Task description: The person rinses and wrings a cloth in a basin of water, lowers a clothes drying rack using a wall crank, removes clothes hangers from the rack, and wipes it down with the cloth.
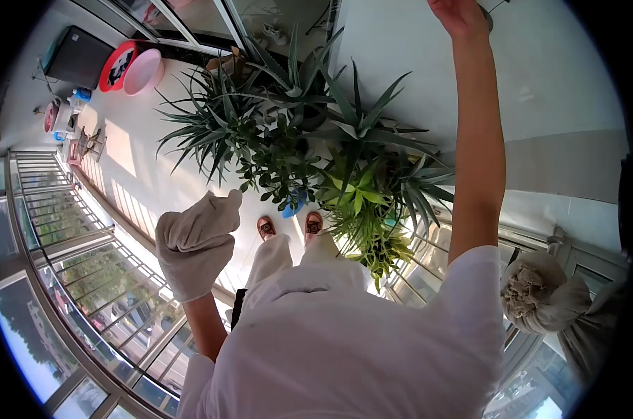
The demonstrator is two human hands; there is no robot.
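A beige cloth [198, 244] is bunched around my left hand, which carries it out to my left at about waist height. The folds hide my fingers, and only the forearm shows below. My right arm reaches far forward along the pale wall. Only part of my right hand [462, 17] shows at the top edge, with its fingers cut off by the frame. Close beside it is a small dark round thing [487, 19] with a thin rod, too cropped to name. Whether the hand touches it I cannot tell.
Spiky aloe plants [358, 126] and leafy green plants [278, 153] stand before my sandalled feet. A railing [100, 279] and windows run along the left. A red basin [118, 66], a pink basin [144, 72] and a dark box [79, 57] are farther off. A tied curtain [547, 300] hangs right.
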